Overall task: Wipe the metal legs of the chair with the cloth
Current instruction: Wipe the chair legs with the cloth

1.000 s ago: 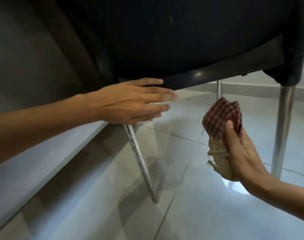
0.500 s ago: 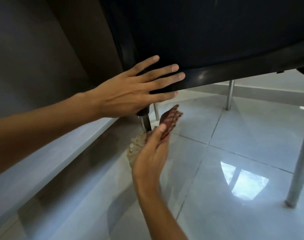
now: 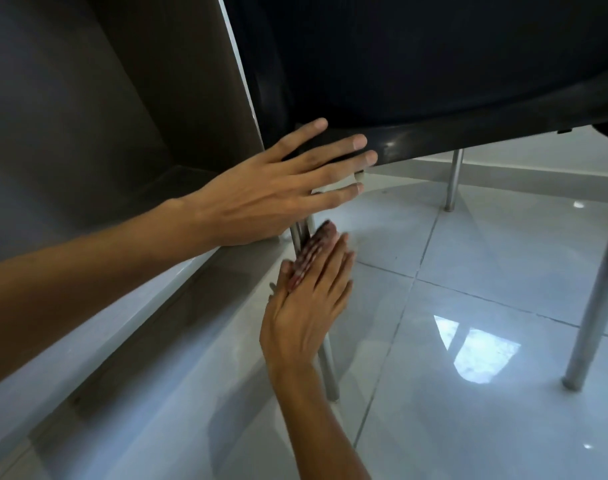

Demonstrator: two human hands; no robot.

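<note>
Cloth (image 3: 309,258) under right hand (image 3: 306,306), against leg (image 3: 328,365)

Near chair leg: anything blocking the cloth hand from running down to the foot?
Nothing visible does. The right hand presses the cloth against the near leg, and the stretch below it down to the floor is bare. The left hand sits above, on the chair's seat rim, out of that path.

The chair seat (image 3: 434,81) is looking like dark glossy plastic, the legs (image 3: 596,299) brushed metal, the floor (image 3: 468,427) shining glossy tile, the cloth (image 3: 307,258) woven check.
</note>
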